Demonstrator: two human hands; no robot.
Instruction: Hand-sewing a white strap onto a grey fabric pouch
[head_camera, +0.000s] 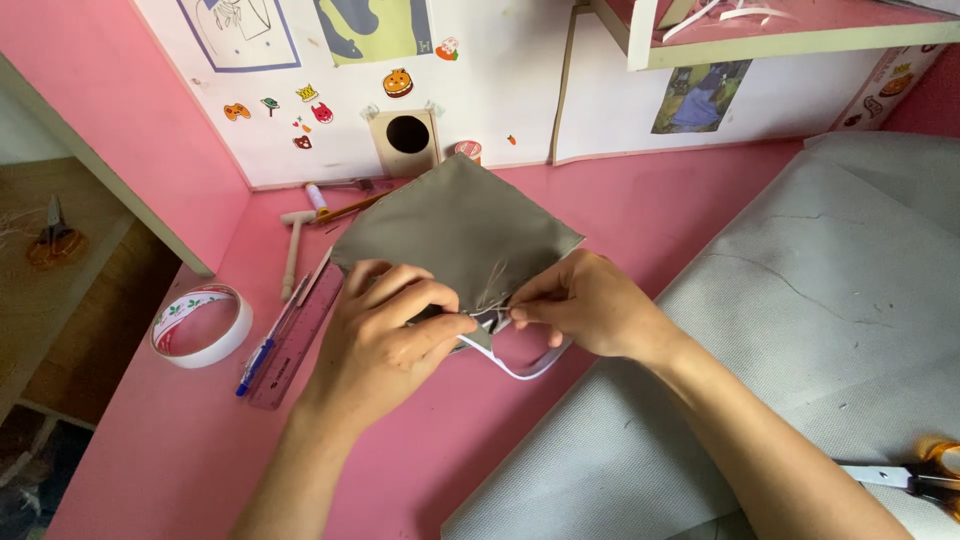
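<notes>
Both hands pinch one corner of a grey cloth on the pink desk.

Left hand (385, 330) and right hand (585, 305) nip the cloth (455, 230) at its 6 o'clock corner, over a white strip (520, 368); ruler (295, 340) at 9 o'clock, tape roll (200, 325) beyond.

I count two hands of mine, my left hand (385, 335) and my right hand (590, 305), each with its grip pinched at one folded grey cloth piece (455, 230); one white strap (525, 365) loops below them; one large grey fabric sheet (800, 330) lies on the one pink table (170, 450); one tape roll (200, 325); one pink ruler (297, 335); one blue pen (256, 364); one small wooden mallet (293, 248); one pair of orange-handled scissors (915, 475); one small spool (467, 151); one wooden block with a round hole (405, 142)
</notes>
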